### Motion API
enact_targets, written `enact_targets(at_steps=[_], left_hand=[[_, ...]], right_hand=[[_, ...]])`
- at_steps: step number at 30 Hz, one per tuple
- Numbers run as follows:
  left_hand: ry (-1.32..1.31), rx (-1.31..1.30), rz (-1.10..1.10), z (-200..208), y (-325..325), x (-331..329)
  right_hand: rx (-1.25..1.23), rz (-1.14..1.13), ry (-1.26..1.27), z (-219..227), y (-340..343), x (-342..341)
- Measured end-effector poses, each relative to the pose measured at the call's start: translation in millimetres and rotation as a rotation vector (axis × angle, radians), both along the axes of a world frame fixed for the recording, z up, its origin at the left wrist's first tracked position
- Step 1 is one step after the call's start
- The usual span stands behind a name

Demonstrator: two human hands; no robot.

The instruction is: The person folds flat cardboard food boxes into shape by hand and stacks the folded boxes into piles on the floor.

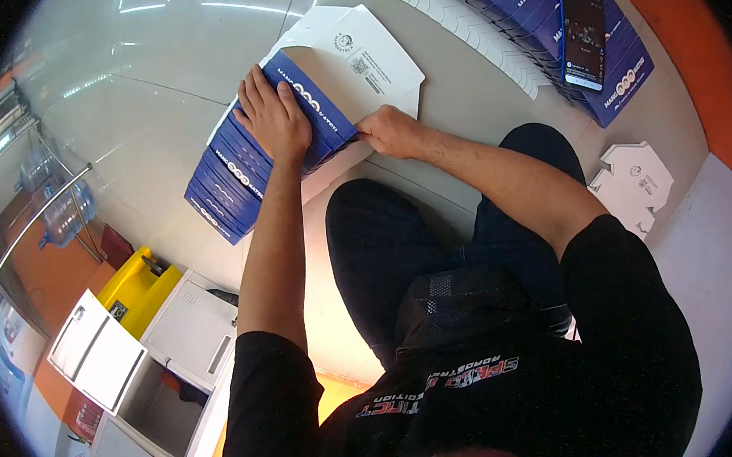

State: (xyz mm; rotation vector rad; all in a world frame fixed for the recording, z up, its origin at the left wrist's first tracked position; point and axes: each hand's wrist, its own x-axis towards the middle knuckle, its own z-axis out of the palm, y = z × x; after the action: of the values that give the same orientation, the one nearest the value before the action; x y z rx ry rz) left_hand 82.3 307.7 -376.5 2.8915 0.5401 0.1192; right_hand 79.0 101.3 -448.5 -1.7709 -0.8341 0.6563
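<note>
A blue and white cardboard box (308, 95) lies on the floor in front of me, its white flap (375, 64) raised at the far side and its brown inner side showing. It rests against a row of nested blue boxes (229, 183) that runs toward the lower left. My left hand (276, 119) lies over the box's blue side with fingers stretched and apart. At the box's near right corner my right hand (391, 132) is closed, its fingers pinching the cardboard edge. Its fingertips are partly hidden there.
A phone (583, 35) with its screen lit lies on a long stack of blue boxes (625, 79) at the upper right. A flat white cardboard piece (637, 177) is beside my right knee. Lockers (189, 328), a yellow case (139, 289) and water bottles (68, 213) stand at left.
</note>
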Motion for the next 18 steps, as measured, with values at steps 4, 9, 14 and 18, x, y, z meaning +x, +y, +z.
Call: enact_targets(at_steps=[4, 9, 14, 18], left_hand=[[-0.024, 0.02, -0.009, 0.8, -1.5, 0.1], [0.072, -0.037, -0.01, 9.1, 4.4, 0.3], [-0.058, -0.05, -0.204, 31.9, 13.9, -41.5], [0.287, -0.004, -0.272, 31.2, 15.5, -75.9]], right_hand=[[-0.093, 0.061, 0.086, 6.6, 4.7, 1.8], [0.048, 0.077, 0.15, 22.8, -5.5, 15.3], [0.076, 0.043, 0.119, 47.1, -15.3, 21.6], [-0.007, 0.061, 0.133, 47.7, -1.9, 21.1]])
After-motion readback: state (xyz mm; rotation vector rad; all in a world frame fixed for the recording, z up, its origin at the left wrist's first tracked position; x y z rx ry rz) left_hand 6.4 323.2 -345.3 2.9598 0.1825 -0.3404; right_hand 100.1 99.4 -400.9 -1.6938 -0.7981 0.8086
